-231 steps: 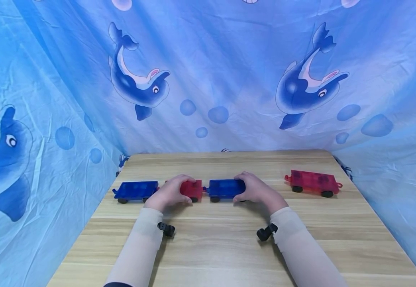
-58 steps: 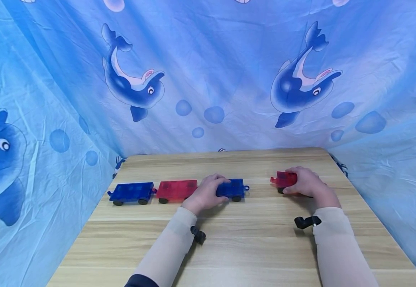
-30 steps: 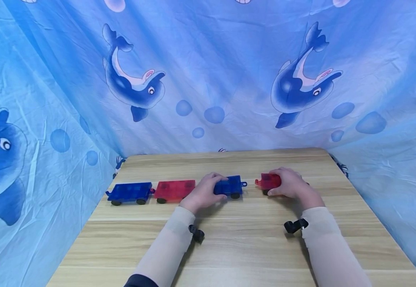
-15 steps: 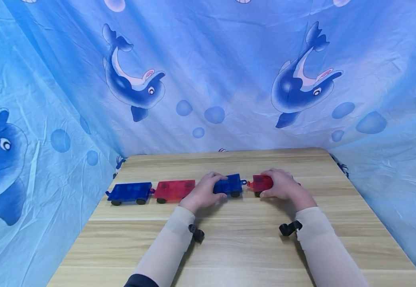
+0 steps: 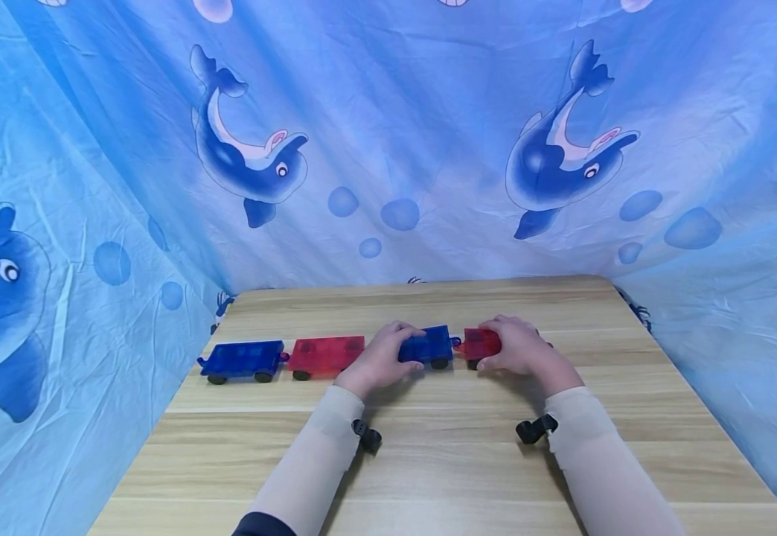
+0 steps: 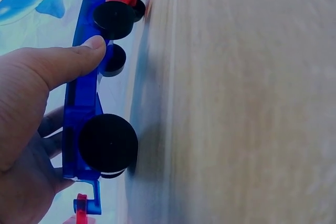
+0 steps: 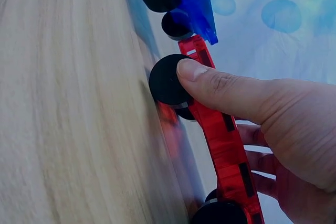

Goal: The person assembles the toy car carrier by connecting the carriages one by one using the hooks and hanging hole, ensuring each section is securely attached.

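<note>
Toy train wagons with black wheels form a row in the head view. My left hand grips a blue wagon across its sides, thumb on the near side in the left wrist view. A red wagon is in the grasp of my right hand, which hides its right part; the thumb presses by a wheel in the right wrist view. The red wagon's hook meets the blue wagon's ring; whether they are linked I cannot tell. Leftward stand another red wagon, joined to the held blue one, and a blue wagon.
The wagons are on a wooden table. Behind and beside it hangs a blue curtain printed with dolphins. Each forearm carries a black wrist camera, such as the left camera.
My left hand moved from the left red wagon to the blue wagon. My right hand left that blue wagon, took the far-right red wagon and brought it left until its hook met the blue ring.
</note>
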A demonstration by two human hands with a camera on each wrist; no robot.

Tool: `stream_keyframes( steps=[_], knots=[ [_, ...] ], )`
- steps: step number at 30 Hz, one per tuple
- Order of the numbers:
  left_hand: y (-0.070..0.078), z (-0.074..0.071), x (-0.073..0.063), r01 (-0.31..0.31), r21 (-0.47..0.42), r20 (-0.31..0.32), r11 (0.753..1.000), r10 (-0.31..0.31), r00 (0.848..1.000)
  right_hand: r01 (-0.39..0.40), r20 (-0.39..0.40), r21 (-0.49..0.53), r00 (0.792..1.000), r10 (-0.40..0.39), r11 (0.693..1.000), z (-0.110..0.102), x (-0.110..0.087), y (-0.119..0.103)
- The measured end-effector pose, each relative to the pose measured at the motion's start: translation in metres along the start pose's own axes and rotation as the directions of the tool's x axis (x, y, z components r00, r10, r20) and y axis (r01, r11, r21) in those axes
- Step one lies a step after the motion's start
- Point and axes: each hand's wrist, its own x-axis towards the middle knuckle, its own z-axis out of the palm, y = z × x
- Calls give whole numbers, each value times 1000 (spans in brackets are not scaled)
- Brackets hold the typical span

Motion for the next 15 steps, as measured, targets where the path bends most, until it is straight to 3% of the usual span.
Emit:
stream_keyframes(
  steps=[15],
  knots=[
    [-3,2,-2,10,17,-8,1000,-10,1000,3,3,2,1000,-3,1000,2,0,-5]
  ],
)
